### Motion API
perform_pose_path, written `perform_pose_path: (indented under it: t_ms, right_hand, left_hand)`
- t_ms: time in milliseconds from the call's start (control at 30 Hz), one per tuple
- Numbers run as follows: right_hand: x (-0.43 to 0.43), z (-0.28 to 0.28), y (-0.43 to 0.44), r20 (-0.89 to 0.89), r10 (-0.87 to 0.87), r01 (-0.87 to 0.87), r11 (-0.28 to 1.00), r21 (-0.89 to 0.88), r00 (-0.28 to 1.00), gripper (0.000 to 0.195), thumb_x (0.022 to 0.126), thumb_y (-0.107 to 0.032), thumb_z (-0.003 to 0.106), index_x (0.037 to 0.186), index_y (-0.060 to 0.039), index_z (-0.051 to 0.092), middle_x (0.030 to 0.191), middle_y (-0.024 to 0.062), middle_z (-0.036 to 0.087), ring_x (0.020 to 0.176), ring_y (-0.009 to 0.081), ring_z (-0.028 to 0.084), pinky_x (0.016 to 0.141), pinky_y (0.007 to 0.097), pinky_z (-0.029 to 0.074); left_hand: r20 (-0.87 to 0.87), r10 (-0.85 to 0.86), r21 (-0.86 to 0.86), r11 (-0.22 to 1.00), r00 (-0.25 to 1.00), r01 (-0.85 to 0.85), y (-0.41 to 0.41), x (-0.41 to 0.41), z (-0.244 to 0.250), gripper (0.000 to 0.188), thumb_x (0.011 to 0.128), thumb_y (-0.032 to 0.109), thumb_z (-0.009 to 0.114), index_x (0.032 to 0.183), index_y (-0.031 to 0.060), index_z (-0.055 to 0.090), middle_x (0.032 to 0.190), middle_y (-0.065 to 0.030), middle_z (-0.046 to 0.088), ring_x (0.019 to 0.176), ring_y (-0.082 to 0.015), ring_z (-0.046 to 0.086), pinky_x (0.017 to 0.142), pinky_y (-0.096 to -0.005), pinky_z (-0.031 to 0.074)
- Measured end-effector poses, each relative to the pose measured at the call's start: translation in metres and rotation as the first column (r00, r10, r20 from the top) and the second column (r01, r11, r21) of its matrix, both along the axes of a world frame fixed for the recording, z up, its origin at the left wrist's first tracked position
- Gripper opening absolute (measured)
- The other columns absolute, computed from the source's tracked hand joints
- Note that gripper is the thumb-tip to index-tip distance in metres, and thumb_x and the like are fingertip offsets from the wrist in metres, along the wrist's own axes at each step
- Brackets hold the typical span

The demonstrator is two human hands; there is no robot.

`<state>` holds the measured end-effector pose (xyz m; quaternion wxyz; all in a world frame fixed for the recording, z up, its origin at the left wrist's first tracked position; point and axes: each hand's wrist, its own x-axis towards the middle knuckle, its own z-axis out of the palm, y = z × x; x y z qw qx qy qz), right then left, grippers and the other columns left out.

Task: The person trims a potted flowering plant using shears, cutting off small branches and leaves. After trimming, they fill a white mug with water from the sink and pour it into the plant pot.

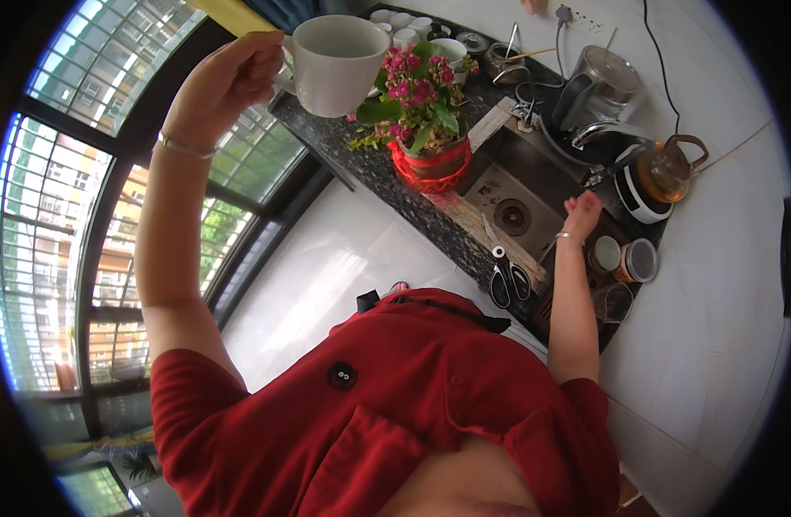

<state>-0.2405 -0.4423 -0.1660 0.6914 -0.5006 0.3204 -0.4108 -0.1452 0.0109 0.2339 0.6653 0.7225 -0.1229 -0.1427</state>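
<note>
My left hand (230,84) grips the handle of a white ceramic mug (337,81), raised high at the upper middle of the view. Whether the mug holds liquid is hard to tell. My right hand (583,216) is over the right side of a steel sink (534,161), just below the base of a chrome tap (612,132). Its fingers look curled and somewhat blurred; any contact with the tap is unclear. Beside the mug stands a potted plant (418,97) with pink flowers, its pot wrapped in red cord. The sink's drain strainer (513,216) is visible.
Black-handled scissors (508,278) lie at the counter's front edge. A glass teapot (667,171) with amber liquid sits on a white-rimmed base, near a clear electric kettle (602,84). Jars (638,260) stand right of my forearm. Several white cups (405,35) crowd the far end.
</note>
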Motion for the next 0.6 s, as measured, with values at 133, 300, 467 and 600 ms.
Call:
perform_pose_path:
  t_ms: [133, 300, 467, 600]
  right_hand:
    - [-0.047, 0.002, 0.046, -0.049, 0.208, -0.208, 0.978, 0.016, 0.977, 0.010, 0.091, -0.002, 0.052, 0.099, -0.0056, 0.056, 0.084, 0.0036, 0.055, 0.059, 0.0114, 0.054, 0.055, 0.0263, 0.052]
    - [-0.091, 0.015, 0.098, -0.215, 0.333, -0.317, 0.942, 0.109, 0.918, 0.013, 0.090, -0.003, 0.050, 0.099, -0.0037, 0.059, 0.085, 0.0055, 0.060, 0.061, 0.0110, 0.056, 0.058, 0.0237, 0.052]
    - [-0.104, 0.041, 0.130, -0.167, 0.440, -0.410, 0.893, 0.184, 0.883, 0.016, 0.090, -0.004, 0.050, 0.099, -0.0008, 0.063, 0.083, 0.0070, 0.062, 0.066, 0.0135, 0.060, 0.062, 0.0252, 0.053]
    - [-0.111, 0.050, 0.143, -0.149, 0.454, -0.412, 0.878, 0.243, 0.879, 0.016, 0.090, -0.005, 0.050, 0.099, 0.0005, 0.062, 0.082, 0.0074, 0.062, 0.066, 0.0143, 0.061, 0.063, 0.0266, 0.054]
  left_hand:
    - [0.075, -0.089, 0.071, 0.994, 0.993, 0.083, -0.002, 0.033, 0.008, 0.037, 0.094, 0.026, 0.055, 0.064, 0.0136, 0.038, 0.062, 0.0065, 0.031, 0.052, -0.0047, 0.025, 0.049, -0.0211, 0.027]
    - [0.064, -0.226, 0.145, 0.966, 0.972, 0.215, -0.003, 0.075, 0.013, 0.040, 0.093, 0.028, 0.057, 0.063, 0.0154, 0.035, 0.062, 0.0079, 0.030, 0.052, -0.0034, 0.023, 0.050, -0.0206, 0.026]
    - [0.028, -0.289, 0.120, 0.951, 0.957, 0.283, -0.002, 0.091, 0.006, 0.039, 0.093, 0.031, 0.056, 0.063, 0.0162, 0.036, 0.063, 0.0086, 0.029, 0.052, -0.0031, 0.023, 0.052, -0.0208, 0.028]
    - [0.025, -0.316, 0.096, 0.945, 0.948, 0.313, 0.000, 0.102, -0.004, 0.039, 0.094, 0.031, 0.055, 0.064, 0.0160, 0.036, 0.063, 0.0084, 0.029, 0.052, -0.0030, 0.024, 0.053, -0.0209, 0.030]
